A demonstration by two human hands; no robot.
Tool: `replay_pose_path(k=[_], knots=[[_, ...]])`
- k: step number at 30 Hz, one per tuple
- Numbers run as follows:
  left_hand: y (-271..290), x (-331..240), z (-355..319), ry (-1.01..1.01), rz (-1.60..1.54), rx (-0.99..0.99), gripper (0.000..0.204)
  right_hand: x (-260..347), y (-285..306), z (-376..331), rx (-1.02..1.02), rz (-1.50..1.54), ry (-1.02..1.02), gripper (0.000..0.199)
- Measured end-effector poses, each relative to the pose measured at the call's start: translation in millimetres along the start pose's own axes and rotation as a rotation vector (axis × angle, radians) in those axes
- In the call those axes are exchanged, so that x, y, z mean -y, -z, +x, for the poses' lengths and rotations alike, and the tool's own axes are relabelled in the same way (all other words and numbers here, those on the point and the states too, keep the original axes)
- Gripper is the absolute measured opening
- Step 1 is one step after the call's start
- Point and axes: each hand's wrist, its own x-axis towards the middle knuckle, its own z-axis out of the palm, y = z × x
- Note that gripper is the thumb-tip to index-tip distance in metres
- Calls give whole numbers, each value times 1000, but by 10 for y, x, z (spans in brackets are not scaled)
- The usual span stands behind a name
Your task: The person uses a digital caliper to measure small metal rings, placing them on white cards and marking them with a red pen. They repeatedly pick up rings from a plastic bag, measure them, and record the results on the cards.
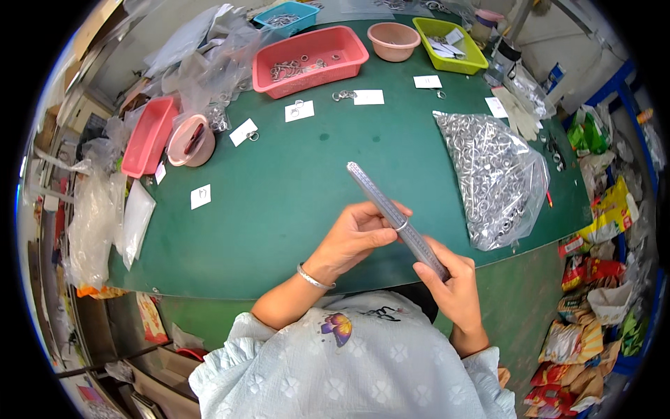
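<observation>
Butterfly-print top (pixel 314 377) foremost, right grip (pixel 453 285) is clasping a likely stiff, slick ring mandrel (pixel 379 199) by its surer thick end, left grip (pixel 354 239) pinching a ring (pixel 403 225)

Your right hand (pixel 457 283) holds one end of a gray stick (pixel 377 197). Your left hand (pixel 354 236) pinches a ring (pixel 402 226) around the stick. A clear bag of rings (pixel 488 178) lies right of the stick.

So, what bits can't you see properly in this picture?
All in the head view:
Grey stick: lower end hidden by the right hand.
Its fine marks: too small to read.
Ring: far side hidden behind the stick.
Pale shirt: cut off by the lower edge.
</observation>
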Motion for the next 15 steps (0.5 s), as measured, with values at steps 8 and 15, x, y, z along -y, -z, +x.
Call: replay_pose_path(k=[8,15], knots=[[-4,-92,3,-10,47,27,32,28,-22,21,-12,-38,39,34],[-49,-105,27,-41,11,40,35,60,-16,47,-61,-119,56,34]])
